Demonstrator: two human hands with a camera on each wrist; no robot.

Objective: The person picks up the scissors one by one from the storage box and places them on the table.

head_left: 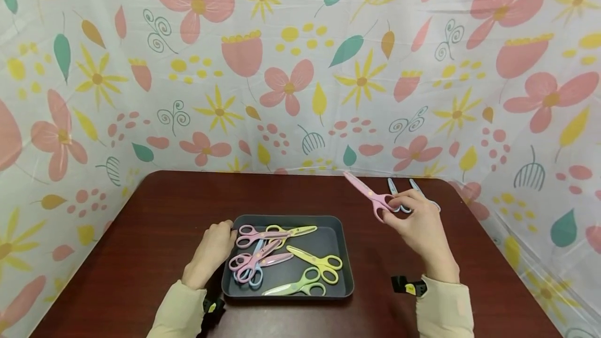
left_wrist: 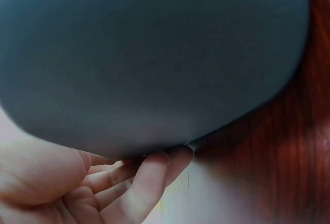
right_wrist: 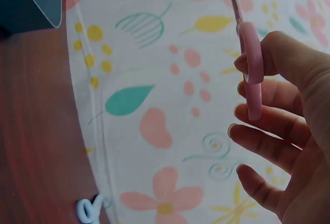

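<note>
My right hand (head_left: 420, 220) pinches a pair of pink scissors (head_left: 363, 188) by the handle loops, in the air above the table's right side. Its blades point up and to the left in the head view. In the right wrist view the thumb and forefinger are at one pink loop (right_wrist: 252, 54), other fingers spread below. My left hand (head_left: 213, 249) grips the left side of a dark grey tray (head_left: 348, 254), fingers curled at its rim. Inside the tray lie pink scissors (head_left: 255, 262), yellow scissors (head_left: 319, 262), green scissors (head_left: 298, 286) and partly covered blue scissors (head_left: 255, 278).
Two pairs of light blue scissors, one with its blade (head_left: 392, 186) showing left of the other, lie at the table's back right, partly behind my right hand. The brown table (head_left: 188, 202) ends at a flower-printed sheet (head_left: 291, 40).
</note>
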